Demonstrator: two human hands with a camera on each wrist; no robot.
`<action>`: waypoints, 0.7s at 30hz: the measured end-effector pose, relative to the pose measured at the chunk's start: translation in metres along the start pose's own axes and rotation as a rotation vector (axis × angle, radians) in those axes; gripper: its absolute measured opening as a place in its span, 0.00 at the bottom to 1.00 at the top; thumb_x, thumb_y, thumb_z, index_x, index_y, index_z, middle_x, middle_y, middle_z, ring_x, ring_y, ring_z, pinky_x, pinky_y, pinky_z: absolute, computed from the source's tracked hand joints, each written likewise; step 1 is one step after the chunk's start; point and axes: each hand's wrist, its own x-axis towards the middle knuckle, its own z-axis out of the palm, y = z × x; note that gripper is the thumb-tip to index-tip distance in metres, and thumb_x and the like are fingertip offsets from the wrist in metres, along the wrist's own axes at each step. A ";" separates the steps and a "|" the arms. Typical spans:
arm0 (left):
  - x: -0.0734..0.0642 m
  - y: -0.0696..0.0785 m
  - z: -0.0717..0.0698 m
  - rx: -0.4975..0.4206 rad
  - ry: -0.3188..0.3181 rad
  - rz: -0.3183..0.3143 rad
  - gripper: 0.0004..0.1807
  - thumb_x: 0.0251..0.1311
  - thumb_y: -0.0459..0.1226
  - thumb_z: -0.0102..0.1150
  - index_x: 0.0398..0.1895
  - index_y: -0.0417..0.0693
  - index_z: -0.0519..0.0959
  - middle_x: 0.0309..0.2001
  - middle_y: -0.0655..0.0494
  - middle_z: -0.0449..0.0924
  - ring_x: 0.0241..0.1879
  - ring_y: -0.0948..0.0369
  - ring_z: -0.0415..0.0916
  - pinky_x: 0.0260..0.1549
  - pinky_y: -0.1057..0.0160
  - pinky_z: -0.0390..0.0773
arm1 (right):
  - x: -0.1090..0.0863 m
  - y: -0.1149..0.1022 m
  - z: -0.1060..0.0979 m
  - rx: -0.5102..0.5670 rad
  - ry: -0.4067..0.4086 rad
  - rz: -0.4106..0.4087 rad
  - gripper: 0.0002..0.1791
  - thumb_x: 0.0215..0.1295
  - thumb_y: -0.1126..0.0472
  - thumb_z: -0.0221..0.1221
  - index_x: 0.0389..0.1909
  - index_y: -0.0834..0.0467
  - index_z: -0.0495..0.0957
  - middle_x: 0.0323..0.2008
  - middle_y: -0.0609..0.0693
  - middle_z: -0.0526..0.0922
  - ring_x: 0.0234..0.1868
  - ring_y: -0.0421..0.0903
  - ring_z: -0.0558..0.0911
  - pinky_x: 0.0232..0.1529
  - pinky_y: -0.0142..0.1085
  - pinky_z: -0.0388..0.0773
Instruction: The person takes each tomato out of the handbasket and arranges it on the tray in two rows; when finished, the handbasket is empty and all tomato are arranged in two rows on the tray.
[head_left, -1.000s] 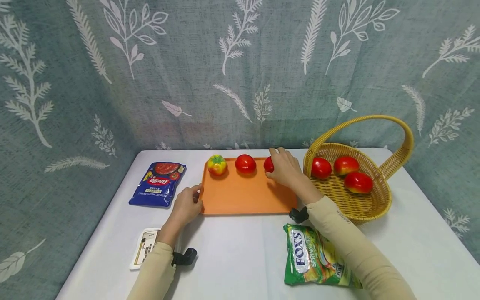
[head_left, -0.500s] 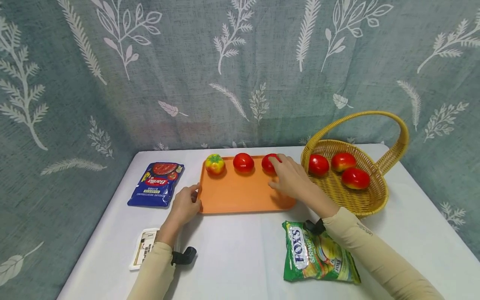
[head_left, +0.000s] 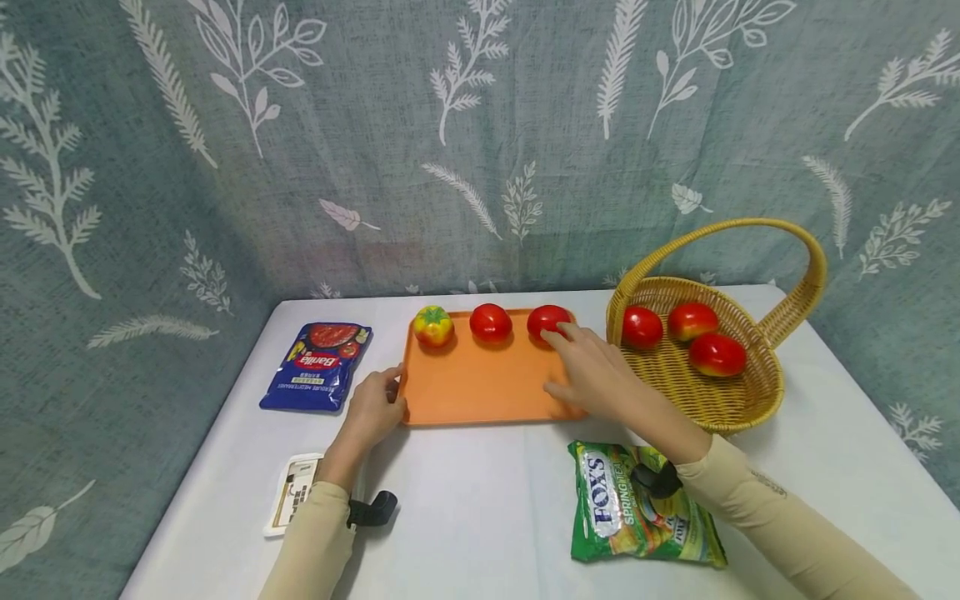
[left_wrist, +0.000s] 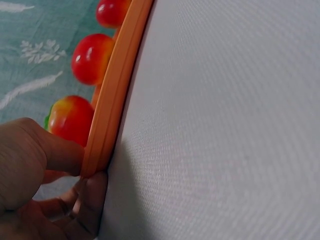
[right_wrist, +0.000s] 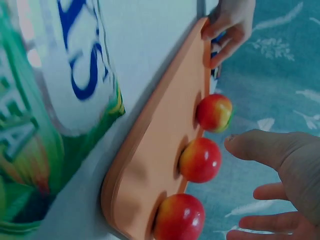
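At the left edge of an orange tray (head_left: 487, 387), my left hand (head_left: 372, 408) grips the rim. In the left wrist view the thumb (left_wrist: 62, 155) lies against one side of the rim, with fingers on the other. Along the tray's far side sit a red-yellow fruit with a green top (head_left: 433, 327), a red fruit in the middle (head_left: 491, 323) and another red fruit at the right (head_left: 546, 321). My right hand (head_left: 596, 375) hovers over the tray's right part, holding nothing, its fingers spread apart in the right wrist view. Its fingertips overlap the right-hand fruit in the head view.
A handled wicker basket (head_left: 768, 400) with three red fruits (head_left: 717, 355) stands right of the tray. A green Fox's bag (head_left: 637, 508) lies below the right forearm. On the left lie a blue Barilla pouch (head_left: 317, 367) and a white-edged packet (head_left: 288, 496), partly behind the left sleeve.
My right hand has let go of the right-hand red fruit and drawn back toward the near right, leaving the fruit on the tray. My left hand keeps its grip on the tray.
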 end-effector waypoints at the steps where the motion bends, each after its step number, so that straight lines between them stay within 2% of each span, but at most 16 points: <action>1: 0.000 0.000 0.000 0.002 0.000 -0.001 0.32 0.54 0.26 0.58 0.67 0.32 0.71 0.41 0.39 0.79 0.38 0.50 0.77 0.42 0.50 0.76 | -0.003 -0.001 -0.002 0.006 0.003 -0.005 0.39 0.55 0.49 0.70 0.67 0.61 0.72 0.66 0.64 0.71 0.60 0.62 0.75 0.41 0.55 0.81; 8: 0.001 0.001 0.000 -0.002 0.007 0.012 0.32 0.53 0.25 0.58 0.67 0.33 0.71 0.40 0.40 0.81 0.36 0.51 0.77 0.40 0.52 0.76 | -0.027 -0.002 -0.011 0.047 0.032 -0.049 0.39 0.55 0.49 0.71 0.66 0.60 0.73 0.64 0.64 0.72 0.59 0.63 0.76 0.49 0.57 0.78; 12: 0.002 0.002 0.000 -0.003 0.003 0.004 0.33 0.53 0.25 0.58 0.67 0.33 0.71 0.39 0.42 0.81 0.36 0.52 0.77 0.39 0.54 0.75 | -0.040 0.000 -0.014 0.062 0.044 -0.066 0.39 0.55 0.48 0.72 0.66 0.61 0.73 0.64 0.64 0.73 0.60 0.63 0.75 0.50 0.57 0.77; 21: 0.001 0.002 0.000 -0.017 -0.013 -0.019 0.33 0.55 0.26 0.57 0.68 0.33 0.70 0.42 0.40 0.80 0.37 0.52 0.78 0.40 0.52 0.77 | -0.066 0.006 -0.026 0.105 0.086 -0.053 0.36 0.56 0.49 0.72 0.64 0.60 0.75 0.62 0.63 0.75 0.60 0.62 0.75 0.52 0.58 0.76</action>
